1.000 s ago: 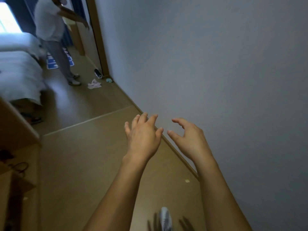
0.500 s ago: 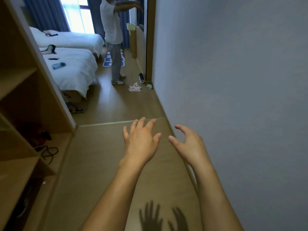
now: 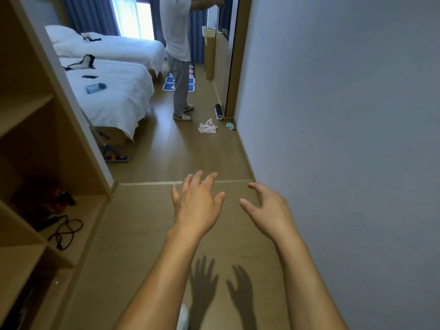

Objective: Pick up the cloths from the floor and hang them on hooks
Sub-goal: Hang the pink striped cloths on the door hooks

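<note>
While both hands are reaching forward empty, left hand [image 3: 198, 206] and right hand [image 3: 269, 210] fingers spreading loosely, pink cloth [image 3: 207, 126] is lying on the floor [image 3: 147, 229] well beyond fingertips; approaching closer, then crouching, seems wise.

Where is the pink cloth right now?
In the head view, the pink cloth lies on the floor ahead, right of centre, between a person's white shoes and the small teal cloth by the wall.

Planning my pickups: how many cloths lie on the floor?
2: a pink cloth near the standing person's shoes, a small teal cloth by the wall. Others may be hidden.
</note>
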A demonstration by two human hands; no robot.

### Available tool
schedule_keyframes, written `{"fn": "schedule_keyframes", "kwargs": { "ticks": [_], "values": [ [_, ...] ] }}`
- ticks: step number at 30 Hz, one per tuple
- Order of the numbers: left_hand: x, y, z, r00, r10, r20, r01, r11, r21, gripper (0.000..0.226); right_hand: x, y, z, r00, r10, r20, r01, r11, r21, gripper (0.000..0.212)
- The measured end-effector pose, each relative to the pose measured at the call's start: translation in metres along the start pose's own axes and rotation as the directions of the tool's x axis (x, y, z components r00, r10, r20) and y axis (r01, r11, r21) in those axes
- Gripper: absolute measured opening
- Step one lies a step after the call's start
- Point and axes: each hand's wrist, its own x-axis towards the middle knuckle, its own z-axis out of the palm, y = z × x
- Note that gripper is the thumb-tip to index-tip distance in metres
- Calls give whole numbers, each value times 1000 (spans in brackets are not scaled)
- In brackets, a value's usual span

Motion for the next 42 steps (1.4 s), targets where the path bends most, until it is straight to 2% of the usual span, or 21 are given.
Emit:
{"fn": "schedule_keyframes", "kwargs": {
  "ticks": [8, 14, 22, 27, 34, 42],
  "values": [
    [165, -39, -26, 998, 55, -23, -55, 998, -6, 54, 148, -60, 23, 999, 31, -13, -31, 1000, -1, 53],
    [253, -66, -13, 999, 45, 22, -45, 999, -8, 55, 236, -76, 45, 998, 59, 10, -59, 998, -6, 53],
    [387, -83, 20, 999, 6, 35, -6, 1000, 14, 55, 381, -70, 75, 998, 55, 43, -56, 998, 36, 56],
    [496, -82, 35, 996, -77, 50, 76, 997, 15, 56, 505, -63, 85, 992, 64, 108, -66, 998, 17, 58],
    [635, -73, 50, 991, -132, -21, 132, 991, 35, 55, 662, -68, 82, 985, -5, 171, 12, 999, -40, 56],
    [761, -90, 81, 990, -142, -1, 141, 988, 68, 53, 795, -71, 109, 979, -12, 204, 18, 1000, -25, 56]
  ]
}}
